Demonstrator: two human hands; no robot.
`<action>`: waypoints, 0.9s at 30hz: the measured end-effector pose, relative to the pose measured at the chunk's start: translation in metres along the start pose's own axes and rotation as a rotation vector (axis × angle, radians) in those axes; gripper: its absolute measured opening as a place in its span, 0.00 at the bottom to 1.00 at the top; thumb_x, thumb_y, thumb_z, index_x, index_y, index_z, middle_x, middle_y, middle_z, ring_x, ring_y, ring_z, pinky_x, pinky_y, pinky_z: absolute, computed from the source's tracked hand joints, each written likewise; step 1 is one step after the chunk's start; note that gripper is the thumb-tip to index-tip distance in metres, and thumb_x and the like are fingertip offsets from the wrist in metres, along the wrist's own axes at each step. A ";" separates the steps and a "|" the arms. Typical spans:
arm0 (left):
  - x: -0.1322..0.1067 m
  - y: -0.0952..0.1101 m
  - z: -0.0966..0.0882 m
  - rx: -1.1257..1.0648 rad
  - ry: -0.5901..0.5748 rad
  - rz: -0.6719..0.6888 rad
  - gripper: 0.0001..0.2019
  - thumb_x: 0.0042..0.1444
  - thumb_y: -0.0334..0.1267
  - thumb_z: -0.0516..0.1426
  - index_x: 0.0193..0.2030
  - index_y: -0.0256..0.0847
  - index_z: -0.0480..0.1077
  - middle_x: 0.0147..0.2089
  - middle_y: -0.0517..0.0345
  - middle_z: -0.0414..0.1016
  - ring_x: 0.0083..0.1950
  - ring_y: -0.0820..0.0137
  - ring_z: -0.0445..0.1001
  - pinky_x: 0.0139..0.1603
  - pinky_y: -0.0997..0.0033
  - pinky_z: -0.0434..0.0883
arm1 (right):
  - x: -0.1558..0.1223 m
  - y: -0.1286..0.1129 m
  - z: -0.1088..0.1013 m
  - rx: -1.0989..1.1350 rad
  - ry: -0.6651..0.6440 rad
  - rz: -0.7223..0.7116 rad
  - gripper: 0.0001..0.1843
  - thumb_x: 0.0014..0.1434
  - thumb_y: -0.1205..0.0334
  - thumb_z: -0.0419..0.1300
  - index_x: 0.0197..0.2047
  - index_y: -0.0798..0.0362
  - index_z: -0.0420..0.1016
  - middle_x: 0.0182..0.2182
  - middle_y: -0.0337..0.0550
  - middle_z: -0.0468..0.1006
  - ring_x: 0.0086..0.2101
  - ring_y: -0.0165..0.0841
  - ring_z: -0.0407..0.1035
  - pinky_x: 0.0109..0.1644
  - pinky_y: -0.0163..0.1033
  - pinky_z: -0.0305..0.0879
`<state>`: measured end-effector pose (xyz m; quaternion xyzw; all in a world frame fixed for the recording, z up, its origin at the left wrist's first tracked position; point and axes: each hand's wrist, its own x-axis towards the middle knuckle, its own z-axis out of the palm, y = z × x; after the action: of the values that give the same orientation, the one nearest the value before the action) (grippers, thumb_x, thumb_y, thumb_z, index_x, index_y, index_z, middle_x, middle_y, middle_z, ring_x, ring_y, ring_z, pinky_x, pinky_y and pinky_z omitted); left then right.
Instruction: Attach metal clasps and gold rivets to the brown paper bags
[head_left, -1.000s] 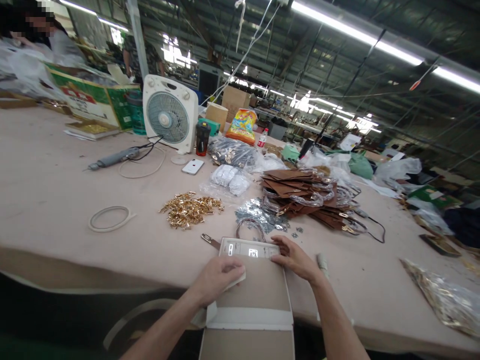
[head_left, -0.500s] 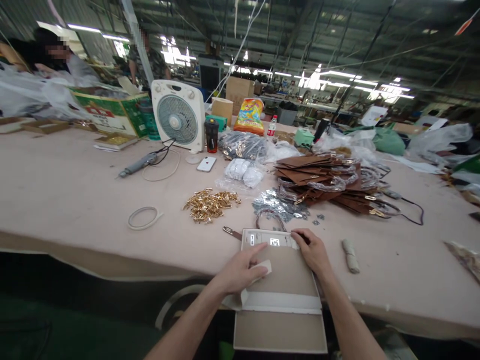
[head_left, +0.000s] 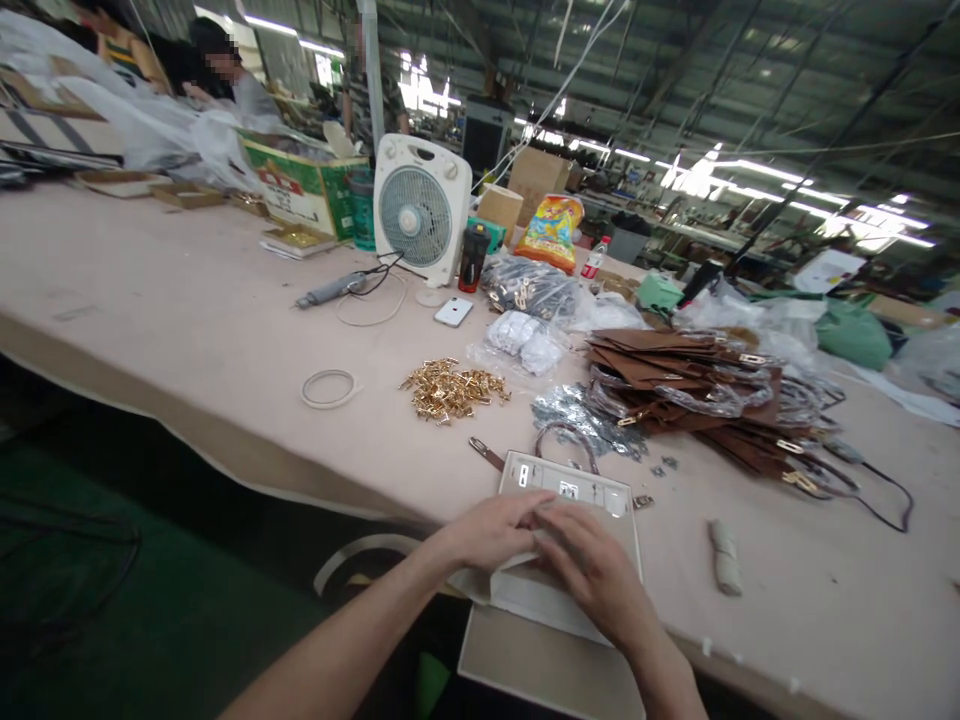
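A flat, light-lined bag piece (head_left: pixel 551 655) lies in front of me, its lower part hanging past the table edge. Near its top are small metal plates and a curved brown handle (head_left: pixel 568 428); a brown strap with a metal end (head_left: pixel 486 453) sticks out at the upper left. My left hand (head_left: pixel 501 530) is closed on a pale strip of tape (head_left: pixel 474 583) that trails down to the left. Against it, my right hand (head_left: pixel 589 560) has its fingers bent inward, meeting the left fingertips at the strip's end. The fingers hide that end.
Gold fittings (head_left: pixel 454 390) lie in a heap beyond the bag piece, beside thin metal plates (head_left: pixel 577 415). Brown bag pieces (head_left: pixel 690 385) are stacked at right, near a rolled cloth (head_left: pixel 724 557). Farther back are a fan (head_left: pixel 420 210), a phone (head_left: pixel 453 312) and a corded tool (head_left: pixel 330 291).
My right hand has left the bag piece's upper right corner and come to my left hand at the tape. The view has turned left, so the table things appear farther right.
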<state>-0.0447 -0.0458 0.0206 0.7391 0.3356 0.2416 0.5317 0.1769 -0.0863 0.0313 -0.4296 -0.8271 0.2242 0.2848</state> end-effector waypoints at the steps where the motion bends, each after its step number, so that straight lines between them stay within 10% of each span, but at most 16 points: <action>1: 0.000 0.000 0.000 0.006 -0.002 0.015 0.37 0.56 0.34 0.56 0.75 0.38 0.60 0.72 0.47 0.68 0.70 0.54 0.67 0.73 0.56 0.61 | 0.001 0.001 0.004 0.004 -0.004 -0.002 0.17 0.72 0.57 0.59 0.61 0.42 0.77 0.54 0.48 0.80 0.56 0.44 0.74 0.61 0.52 0.74; 9: -0.001 0.003 0.004 0.106 0.004 0.026 0.30 0.58 0.32 0.56 0.69 0.40 0.68 0.65 0.48 0.76 0.63 0.55 0.74 0.65 0.59 0.69 | 0.000 -0.001 0.004 -0.070 -0.012 0.013 0.11 0.74 0.59 0.57 0.53 0.42 0.80 0.45 0.45 0.82 0.47 0.42 0.77 0.51 0.46 0.74; 15: -0.004 0.000 0.009 0.068 0.088 -0.036 0.13 0.63 0.43 0.58 0.46 0.39 0.80 0.35 0.58 0.81 0.35 0.67 0.75 0.37 0.73 0.68 | -0.002 -0.002 0.003 0.010 0.026 0.118 0.08 0.74 0.58 0.56 0.44 0.46 0.77 0.40 0.45 0.79 0.42 0.41 0.75 0.46 0.44 0.72; 27: -0.002 0.003 0.015 0.125 0.166 -0.032 0.13 0.62 0.40 0.56 0.35 0.38 0.81 0.29 0.61 0.78 0.32 0.70 0.71 0.33 0.74 0.62 | -0.009 0.006 0.012 0.116 0.059 0.117 0.10 0.75 0.57 0.52 0.41 0.47 0.71 0.38 0.44 0.74 0.40 0.39 0.71 0.45 0.42 0.69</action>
<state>-0.0351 -0.0572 0.0187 0.7428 0.4046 0.2722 0.4587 0.1764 -0.0921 0.0158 -0.4665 -0.7774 0.2751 0.3199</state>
